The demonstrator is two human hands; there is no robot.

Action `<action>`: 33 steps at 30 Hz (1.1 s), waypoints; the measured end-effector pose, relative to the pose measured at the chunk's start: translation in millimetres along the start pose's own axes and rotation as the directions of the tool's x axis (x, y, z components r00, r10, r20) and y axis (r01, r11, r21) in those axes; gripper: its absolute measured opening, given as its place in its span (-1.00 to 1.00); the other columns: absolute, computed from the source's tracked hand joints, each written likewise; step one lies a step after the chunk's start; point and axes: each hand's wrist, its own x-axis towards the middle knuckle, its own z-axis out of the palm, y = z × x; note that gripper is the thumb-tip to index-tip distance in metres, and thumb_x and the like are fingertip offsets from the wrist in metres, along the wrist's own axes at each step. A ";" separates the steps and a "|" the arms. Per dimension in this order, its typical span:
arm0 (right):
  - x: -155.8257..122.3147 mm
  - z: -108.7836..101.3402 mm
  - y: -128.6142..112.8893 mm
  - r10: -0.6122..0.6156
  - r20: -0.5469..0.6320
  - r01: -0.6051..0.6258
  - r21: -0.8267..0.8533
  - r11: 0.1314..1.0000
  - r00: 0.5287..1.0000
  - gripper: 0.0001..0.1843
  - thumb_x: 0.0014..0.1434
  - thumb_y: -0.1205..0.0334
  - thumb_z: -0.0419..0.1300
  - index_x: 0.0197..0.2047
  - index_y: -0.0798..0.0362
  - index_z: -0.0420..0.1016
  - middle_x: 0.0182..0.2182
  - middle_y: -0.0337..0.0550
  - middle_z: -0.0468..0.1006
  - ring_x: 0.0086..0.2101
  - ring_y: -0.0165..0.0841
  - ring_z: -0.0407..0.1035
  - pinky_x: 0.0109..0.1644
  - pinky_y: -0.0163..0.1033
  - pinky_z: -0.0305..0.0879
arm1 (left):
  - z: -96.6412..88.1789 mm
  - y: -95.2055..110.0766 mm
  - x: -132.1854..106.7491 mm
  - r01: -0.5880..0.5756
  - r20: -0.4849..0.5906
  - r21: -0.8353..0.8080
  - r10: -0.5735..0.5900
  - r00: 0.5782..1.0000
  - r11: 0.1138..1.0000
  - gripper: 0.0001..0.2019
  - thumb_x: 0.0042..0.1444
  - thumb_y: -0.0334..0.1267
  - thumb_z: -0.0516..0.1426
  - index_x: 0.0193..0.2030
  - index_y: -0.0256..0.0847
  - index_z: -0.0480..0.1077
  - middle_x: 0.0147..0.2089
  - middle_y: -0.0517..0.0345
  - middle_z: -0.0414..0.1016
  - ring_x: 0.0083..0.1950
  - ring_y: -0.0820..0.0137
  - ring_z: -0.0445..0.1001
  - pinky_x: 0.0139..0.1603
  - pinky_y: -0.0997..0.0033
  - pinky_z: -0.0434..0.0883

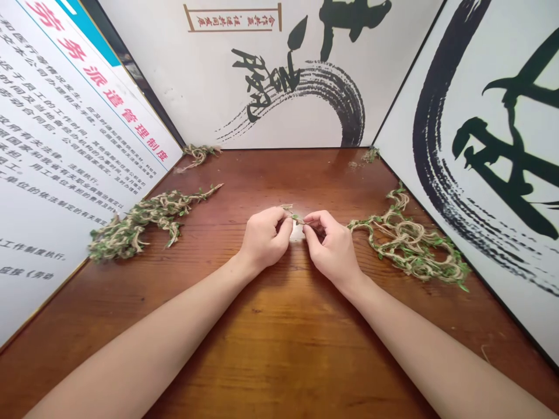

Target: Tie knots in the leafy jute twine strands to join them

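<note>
My left hand and my right hand meet at the middle of a brown wooden table. Both are closed in a pinch on a short stretch of jute twine with small green leaves held between them. The twine runs on from my right hand into a loose tangle of leafy twine lying at the right. A small pale object sits on the table under the pinch, mostly hidden by my fingers.
A heap of leafy twine pieces lies at the left. Small scraps rest in the far left corner and far right corner. Printed boards stand around the table on the left, back and right.
</note>
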 end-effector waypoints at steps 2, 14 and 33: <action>0.7 0.5 0.0 0.033 -0.018 -0.033 0.018 0.999 0.999 -0.95 0.27 0.26 0.17 -0.22 0.00 0.47 -0.33 -0.12 0.64 -0.33 -0.26 0.55 -0.18 -0.17 0.43 | -2.1 1.5 0.1 0.014 0.009 -0.041 -0.014 1.000 0.999 -0.74 0.22 -0.34 0.10 -0.52 -0.22 0.29 -0.57 0.26 0.30 -0.52 0.49 0.24 -0.44 0.43 0.19; 3.3 0.5 3.2 0.189 -0.045 -0.180 0.156 0.971 0.981 -0.86 0.23 0.12 0.25 -0.28 0.00 0.46 -0.35 -0.13 0.65 -0.34 -0.25 0.56 -0.16 -0.13 0.48 | -1.6 4.1 -1.0 -0.191 0.084 -0.192 0.210 0.974 0.963 -0.85 0.32 -0.35 0.10 -0.23 -0.25 0.50 -0.39 0.16 0.57 -0.42 0.47 0.46 -0.35 0.46 0.39; 6.3 0.2 5.7 0.225 0.079 -0.239 0.297 0.925 0.971 -0.74 0.19 0.02 0.26 -0.22 0.05 0.56 -0.31 -0.08 0.68 -0.30 -0.25 0.55 -0.15 -0.12 0.48 | 2.9 0.9 0.5 -0.135 0.016 -0.172 0.139 0.990 0.976 -0.89 0.24 -0.38 0.20 -0.26 -0.21 0.58 -0.34 0.12 0.60 -0.38 0.47 0.50 -0.35 0.46 0.44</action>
